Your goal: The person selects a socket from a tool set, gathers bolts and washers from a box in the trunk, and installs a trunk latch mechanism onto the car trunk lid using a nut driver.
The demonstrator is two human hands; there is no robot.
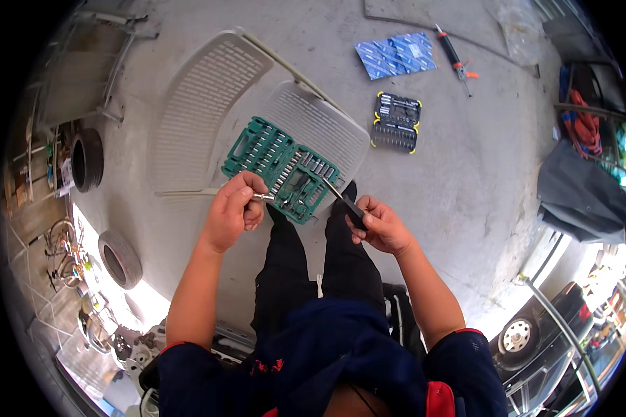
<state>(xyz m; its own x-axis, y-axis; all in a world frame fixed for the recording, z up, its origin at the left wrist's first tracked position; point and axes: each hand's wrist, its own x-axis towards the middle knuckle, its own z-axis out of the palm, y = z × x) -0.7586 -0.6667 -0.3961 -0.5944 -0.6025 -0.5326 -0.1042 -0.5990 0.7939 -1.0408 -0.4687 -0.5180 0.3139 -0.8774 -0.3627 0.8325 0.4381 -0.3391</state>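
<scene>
Between thumb and fingers, my left hand (235,210) pinches a small silvery socket (263,197). My right hand (380,226) is wrapped round the black handle of a screwdriver-style driver (355,213), whose metal shaft points up and to the left. Beyond both hands, an opened green socket set case (289,154) lies on the seat of a beige folding chair (327,125). Rows of sockets and bits fill its two halves. The socket and the driver's tip are apart, both over the near part of the case.
On the concrete floor to the right lies a black and yellow bit set (396,123). Farther off are a blue package (396,55) and a caulking gun (455,57). Two tyres (119,259) stand at the left. A dark cover (581,191) hangs at the right.
</scene>
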